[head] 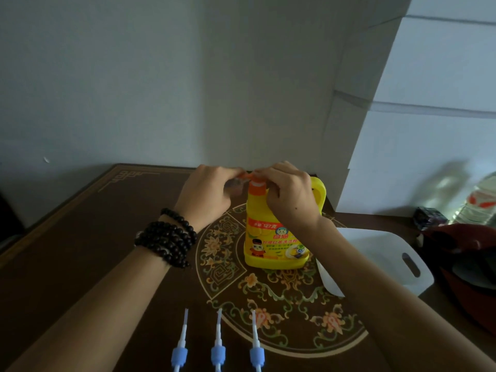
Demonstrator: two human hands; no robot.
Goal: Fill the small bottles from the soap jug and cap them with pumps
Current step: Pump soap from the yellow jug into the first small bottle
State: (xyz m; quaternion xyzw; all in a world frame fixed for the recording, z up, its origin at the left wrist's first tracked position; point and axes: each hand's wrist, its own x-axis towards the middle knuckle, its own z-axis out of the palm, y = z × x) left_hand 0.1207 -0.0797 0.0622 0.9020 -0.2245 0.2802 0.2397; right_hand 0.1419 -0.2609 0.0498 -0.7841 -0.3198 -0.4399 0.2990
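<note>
- Now the yellow soap jug (276,237) stands upright on the dark patterned table (80,251).
- Both hands meet at its orange cap (257,185): left hand (206,196) pinching, right hand (290,194) closed around the neck.
- Near the front edge lie three blue pumps (218,353) side by side.

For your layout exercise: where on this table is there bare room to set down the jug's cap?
Bare wood lies left of the yellow soap jug, beyond the left hand, toward the table edge. Crowded: near edge with three pumps, and right side with white cutting board and red object.
</note>
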